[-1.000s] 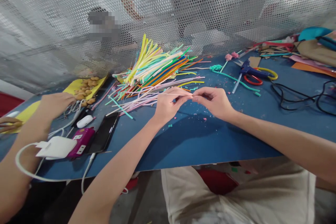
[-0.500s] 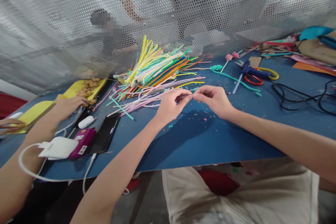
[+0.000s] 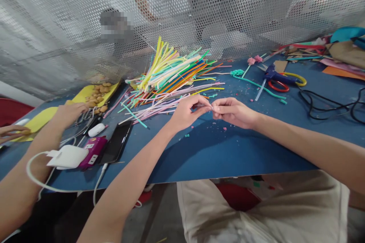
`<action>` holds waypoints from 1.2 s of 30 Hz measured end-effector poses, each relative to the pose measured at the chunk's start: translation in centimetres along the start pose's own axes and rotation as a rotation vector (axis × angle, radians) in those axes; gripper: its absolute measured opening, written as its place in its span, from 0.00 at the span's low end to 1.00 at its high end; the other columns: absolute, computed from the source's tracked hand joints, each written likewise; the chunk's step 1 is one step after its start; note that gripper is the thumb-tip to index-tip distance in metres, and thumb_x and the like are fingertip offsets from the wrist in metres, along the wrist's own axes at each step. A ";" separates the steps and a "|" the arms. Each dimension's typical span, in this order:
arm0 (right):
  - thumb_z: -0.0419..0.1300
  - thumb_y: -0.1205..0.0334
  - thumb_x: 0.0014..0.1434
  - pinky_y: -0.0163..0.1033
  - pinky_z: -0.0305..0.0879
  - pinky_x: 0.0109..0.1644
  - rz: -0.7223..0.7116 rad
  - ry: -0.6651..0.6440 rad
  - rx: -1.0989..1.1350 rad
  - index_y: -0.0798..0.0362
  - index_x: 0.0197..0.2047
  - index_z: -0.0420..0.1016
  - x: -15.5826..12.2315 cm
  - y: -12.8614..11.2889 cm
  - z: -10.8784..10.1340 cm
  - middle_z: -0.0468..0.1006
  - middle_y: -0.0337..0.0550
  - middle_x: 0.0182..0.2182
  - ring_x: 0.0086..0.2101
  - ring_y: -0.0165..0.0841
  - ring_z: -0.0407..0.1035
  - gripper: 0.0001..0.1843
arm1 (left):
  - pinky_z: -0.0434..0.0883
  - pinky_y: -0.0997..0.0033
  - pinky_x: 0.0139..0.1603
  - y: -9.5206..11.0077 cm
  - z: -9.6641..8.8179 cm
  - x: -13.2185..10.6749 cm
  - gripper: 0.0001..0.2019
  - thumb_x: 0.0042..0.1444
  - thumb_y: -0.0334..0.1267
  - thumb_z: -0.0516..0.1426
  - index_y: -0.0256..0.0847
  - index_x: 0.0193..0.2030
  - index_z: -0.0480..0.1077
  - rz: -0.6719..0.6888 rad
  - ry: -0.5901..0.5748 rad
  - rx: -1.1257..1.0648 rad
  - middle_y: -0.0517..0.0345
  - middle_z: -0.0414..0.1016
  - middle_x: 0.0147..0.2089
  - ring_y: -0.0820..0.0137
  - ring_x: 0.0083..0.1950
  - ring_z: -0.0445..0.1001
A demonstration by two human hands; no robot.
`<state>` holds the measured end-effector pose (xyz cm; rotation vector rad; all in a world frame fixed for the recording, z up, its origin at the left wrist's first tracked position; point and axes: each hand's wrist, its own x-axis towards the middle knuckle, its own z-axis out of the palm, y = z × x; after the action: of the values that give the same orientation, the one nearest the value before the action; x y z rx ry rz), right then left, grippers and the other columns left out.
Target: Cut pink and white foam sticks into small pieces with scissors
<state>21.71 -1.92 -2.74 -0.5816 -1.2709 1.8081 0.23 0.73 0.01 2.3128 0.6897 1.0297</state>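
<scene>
My left hand [image 3: 186, 111] and my right hand [image 3: 232, 111] meet fingertip to fingertip just above the blue table [image 3: 216, 148], both pinched shut on a thin pale stick [image 3: 182, 98] that runs off to the left toward the pile. Behind them lies a heap of coloured sticks [image 3: 171, 72] in yellow, green, orange and pink. Small coloured scraps [image 3: 224, 128] dot the table under my hands.
Scissors with red and yellow handles [image 3: 281, 79] and a black cable [image 3: 327, 104] lie at the right, craft paper [image 3: 339, 59] beyond. At the left another person's arm [image 3: 37, 148] reaches toward snacks on a yellow sheet [image 3: 98, 93]; a phone [image 3: 116, 140], white charger [image 3: 67, 155] and purple box [image 3: 92, 148] lie nearby. A perforated metal screen [image 3: 182, 7] stands behind.
My two hands have closed together, fingertips now touching around the thin stick, and sunk slightly toward the table. The other person's hand has shifted near the snacks.
</scene>
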 end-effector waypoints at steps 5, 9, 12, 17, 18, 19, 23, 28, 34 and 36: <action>0.73 0.60 0.53 0.34 0.64 0.37 0.069 0.015 0.043 0.55 0.32 0.82 -0.2 -0.4 0.0 0.76 0.38 0.27 0.29 0.25 0.66 0.07 | 0.70 0.73 0.36 0.0 0.3 -0.1 0.08 0.58 0.44 0.66 0.43 0.40 0.77 0.067 0.007 -0.115 0.55 0.80 0.41 0.72 0.39 0.76; 0.72 0.60 0.53 0.34 0.65 0.37 0.056 0.009 0.020 0.55 0.33 0.82 -0.2 -0.5 -0.1 0.78 0.40 0.28 0.29 0.26 0.68 0.08 | 0.71 0.74 0.35 0.3 0.4 -0.2 0.08 0.57 0.42 0.66 0.43 0.41 0.79 0.053 0.049 -0.133 0.54 0.81 0.41 0.71 0.40 0.77; 0.72 0.60 0.54 0.34 0.64 0.36 0.049 0.034 0.006 0.55 0.33 0.82 -0.2 -0.5 -0.1 0.79 0.40 0.28 0.29 0.26 0.68 0.07 | 0.72 0.74 0.35 0.4 0.3 -0.2 0.07 0.58 0.42 0.66 0.44 0.42 0.81 0.051 0.053 -0.099 0.53 0.82 0.40 0.70 0.40 0.78; 0.74 0.59 0.51 0.35 0.65 0.35 0.068 0.043 -0.011 0.55 0.33 0.82 0.0 -0.4 -0.2 0.79 0.39 0.27 0.28 0.25 0.68 0.09 | 0.73 0.74 0.34 0.2 0.2 -0.1 0.08 0.57 0.44 0.67 0.45 0.39 0.83 0.067 0.065 -0.021 0.54 0.82 0.39 0.72 0.36 0.79; 0.74 0.59 0.51 0.35 0.65 0.36 0.065 0.048 -0.017 0.54 0.34 0.83 0.0 -0.4 -0.1 0.79 0.39 0.27 0.28 0.25 0.68 0.10 | 0.73 0.75 0.32 0.2 0.2 -0.1 0.08 0.56 0.45 0.67 0.44 0.38 0.83 0.055 0.064 -0.008 0.54 0.82 0.38 0.73 0.34 0.78; 0.75 0.59 0.50 0.35 0.65 0.36 0.056 0.058 -0.024 0.54 0.34 0.83 0.0 -0.3 0.0 0.79 0.39 0.27 0.28 0.25 0.69 0.10 | 0.72 0.75 0.31 0.2 0.2 -0.2 0.09 0.56 0.45 0.67 0.44 0.38 0.83 0.044 0.062 0.006 0.54 0.82 0.38 0.74 0.33 0.77; 0.75 0.56 0.49 0.36 0.67 0.37 -0.026 0.150 -0.074 0.52 0.33 0.84 -0.1 0.0 0.7 0.80 0.40 0.29 0.30 0.27 0.70 0.11 | 0.72 0.75 0.32 0.5 0.0 -0.3 0.06 0.56 0.42 0.67 0.43 0.38 0.83 0.051 0.089 0.031 0.54 0.82 0.38 0.73 0.34 0.78; 0.73 0.51 0.52 0.40 0.70 0.40 -0.184 0.219 -0.273 0.51 0.34 0.85 -0.1 0.0 0.8 0.82 0.42 0.31 0.31 0.30 0.72 0.13 | 0.72 0.75 0.32 0.7 -0.3 -0.3 0.05 0.59 0.40 0.65 0.43 0.38 0.83 0.058 0.107 0.047 0.54 0.83 0.39 0.72 0.37 0.79; 0.70 0.50 0.55 0.41 0.71 0.41 -0.249 0.171 -0.509 0.51 0.36 0.83 -0.1 -0.6 -0.3 0.81 0.40 0.29 0.31 0.31 0.74 0.13 | 0.73 0.72 0.35 0.6 0.1 -0.2 0.09 0.59 0.44 0.65 0.42 0.39 0.83 -0.052 0.062 0.019 0.53 0.83 0.39 0.70 0.38 0.79; 0.70 0.50 0.55 0.41 0.71 0.40 -0.244 0.163 -0.508 0.52 0.36 0.82 -0.1 -0.7 -0.3 0.81 0.40 0.30 0.30 0.31 0.73 0.14 | 0.73 0.72 0.36 0.5 0.1 -0.1 0.09 0.59 0.44 0.65 0.43 0.41 0.83 -0.064 0.048 0.018 0.53 0.83 0.40 0.69 0.39 0.80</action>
<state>22.24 -1.78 -2.22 -0.7921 -1.6174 1.2115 0.32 0.28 0.20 2.2724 0.7892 1.0573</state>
